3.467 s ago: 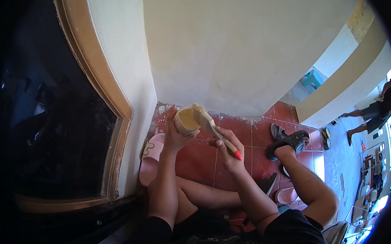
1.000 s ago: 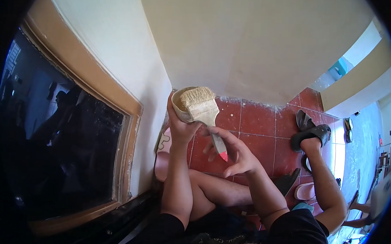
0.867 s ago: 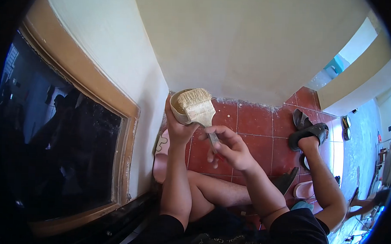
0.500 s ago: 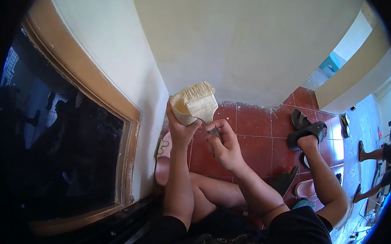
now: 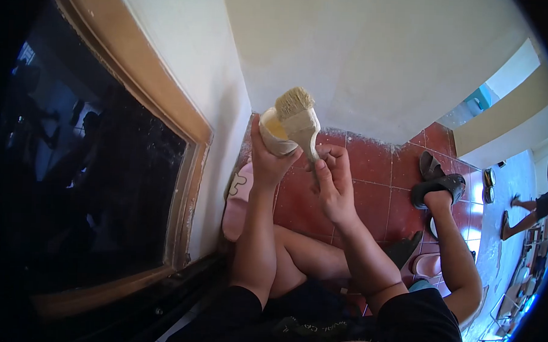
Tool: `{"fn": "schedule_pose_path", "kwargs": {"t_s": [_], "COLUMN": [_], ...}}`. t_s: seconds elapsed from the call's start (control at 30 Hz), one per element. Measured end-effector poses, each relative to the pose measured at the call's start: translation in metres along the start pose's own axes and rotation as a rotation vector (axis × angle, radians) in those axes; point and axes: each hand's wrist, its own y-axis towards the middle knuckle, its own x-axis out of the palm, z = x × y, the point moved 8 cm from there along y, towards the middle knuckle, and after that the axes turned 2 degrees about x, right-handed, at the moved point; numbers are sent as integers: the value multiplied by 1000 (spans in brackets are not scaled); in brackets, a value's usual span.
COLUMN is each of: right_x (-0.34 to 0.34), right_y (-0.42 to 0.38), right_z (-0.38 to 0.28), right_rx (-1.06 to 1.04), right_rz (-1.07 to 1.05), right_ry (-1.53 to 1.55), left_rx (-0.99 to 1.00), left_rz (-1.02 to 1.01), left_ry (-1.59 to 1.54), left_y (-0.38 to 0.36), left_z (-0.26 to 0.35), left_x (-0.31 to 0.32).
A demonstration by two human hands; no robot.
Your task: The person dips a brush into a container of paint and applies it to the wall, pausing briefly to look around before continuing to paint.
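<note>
We see both bare hands in front of us, each holding something. Our left hand (image 5: pixel 267 162) grips a pale cup (image 5: pixel 281 147) from the near side, one digit reaching up its left wall and a fingertip showing at its near right. The cup is tilted, and we can see something yellow inside.

Our right hand (image 5: pixel 335 188) holds a wide paintbrush (image 5: pixel 302 122), its fingers closed narrowly on the handle, with the thumb on the near side. Most of the brush lies beyond those fingertips, toward the far left, its bristles pointing away from us. The lower handle is mostly hidden by the hand. The brush head overlaps the cup's right rim in our view; we cannot tell whether they touch.

Below are red floor tiles (image 5: pixel 363 207), with a pink slipper (image 5: pixel 236 206) near the left forearm. The pale wall (image 5: pixel 356 65) rises on the far side, and a wooden frame (image 5: pixel 194 129) stands at left.
</note>
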Motion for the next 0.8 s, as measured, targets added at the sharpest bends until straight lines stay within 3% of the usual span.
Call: {"fn": "schedule_pose_path", "kwargs": {"t_s": [0.23,0.33,0.5,0.67,0.8], "right_x": [-2,-5,-12,-18,-24], "right_y": [-4,-7,-3,1,13], "right_z": [-7,-13,-9,-4,-5], "right_rx": [-41,27,103,255,204], "right_rz": [-50,33,19,48,78], "right_ry": [-153,-251,-146,235,239], "left_rx": [76,-7,-24,90,109], "left_rz": [28,8,10,19,20], "left_ry": [113,43,18,130,-14], "left_y": [1,-1,-2,0,2], "left_z": [3,-6,-6,12,6], "left_x": [-1,-2,1,-4,-6]}}
